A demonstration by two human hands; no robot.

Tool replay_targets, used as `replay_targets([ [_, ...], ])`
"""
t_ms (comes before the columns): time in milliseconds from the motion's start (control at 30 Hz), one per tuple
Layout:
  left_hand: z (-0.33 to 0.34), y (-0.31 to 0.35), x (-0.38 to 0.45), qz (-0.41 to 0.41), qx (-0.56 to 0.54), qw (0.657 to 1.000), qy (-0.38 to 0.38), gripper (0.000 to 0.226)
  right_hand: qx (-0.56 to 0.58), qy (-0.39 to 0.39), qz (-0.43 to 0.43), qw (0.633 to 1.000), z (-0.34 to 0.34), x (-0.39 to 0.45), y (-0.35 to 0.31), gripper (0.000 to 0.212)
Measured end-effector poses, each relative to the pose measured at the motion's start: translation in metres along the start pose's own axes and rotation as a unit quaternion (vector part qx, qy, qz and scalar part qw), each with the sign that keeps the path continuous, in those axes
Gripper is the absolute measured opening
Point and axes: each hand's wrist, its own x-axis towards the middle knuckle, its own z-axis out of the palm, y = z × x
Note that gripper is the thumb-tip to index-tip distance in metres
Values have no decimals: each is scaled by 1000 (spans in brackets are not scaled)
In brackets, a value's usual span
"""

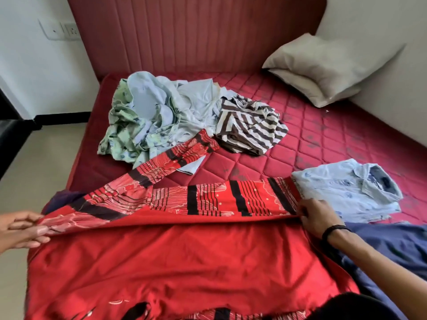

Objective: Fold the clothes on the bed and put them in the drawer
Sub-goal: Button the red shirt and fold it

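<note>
Left hand (pixel 22 229) at nine o'clock pinching one end of the fold line of the big red satin garment with black-and-white printed border (pixel 175 257); right hand (pixel 318 218), black band at the wrist, at three o'clock pinching the other end. Hands wide apart, each clamped on cloth, arms reaching outward, likely to keep the crease taut and straight. Printed border turned back over the plain red panel, one patterned strip trailing toward twelve o'clock. Spread flat at the near end of the maroon quilted bed (pixel 265 162). At two o'clock, just beside the right hand, a folded pale blue printed shirt (pixel 346 192), probably parked for the drawer. At twelve o'clock a crumpled heap of pale green and blue clothes (pixel 147 116) touching a brown-and-white striped top (pixel 251 125), unfolded. Drawer not visible.
</note>
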Motion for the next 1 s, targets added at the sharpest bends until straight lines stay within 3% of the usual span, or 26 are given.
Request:
replay_targets([
  [33,7,15,-35,5,-3,998,-63,49,-52,-40,9,998,1,-1,-3,23],
  [67,20,35,-68,17,36,998,-44,61,-108,-86,18,990,-1,-2,-8,26],
  [100,33,48,-93,10,49,999,18,60,-138,-110,20,984,-1,0,-20,24],
  [133,51,57,-104,17,57,998,18,48,-140,-111,27,984,-3,4,-29,18],
  [200,68,66,-116,59,62,996,4,25,-95,-79,6,992,-10,16,-68,12],
  [267,79,64,-107,68,38,997,28,18,-39,-71,-51,995,-12,35,-121,7],
  [367,92,50,-99,98,38,986,126,54,87,-86,-78,989,-12,73,-204,10],
  [433,94,34,-90,102,33,978,180,55,143,-54,-84,985,-3,109,-250,5],
  [467,93,30,-91,114,35,976,185,46,141,-27,-86,986,2,127,-267,14],
  [533,92,36,-90,144,56,973,173,16,107,-1,-110,988,11,164,-299,30],
  [600,86,39,-86,152,65,974,152,6,24,-1,-147,989,21,203,-318,37],
  [733,74,39,-80,127,58,988,73,38,-131,-16,-179,975,31,261,-330,63],
  [833,66,39,-77,120,39,992,21,51,-218,-28,-204,954,37,276,-336,53],
  [933,67,42,-79,142,-7,990,3,29,-267,1,-192,944,30,279,-337,29],
  [1000,69,44,-81,143,-14,990,8,21,-258,-7,-175,950,11,272,-337,27],
])
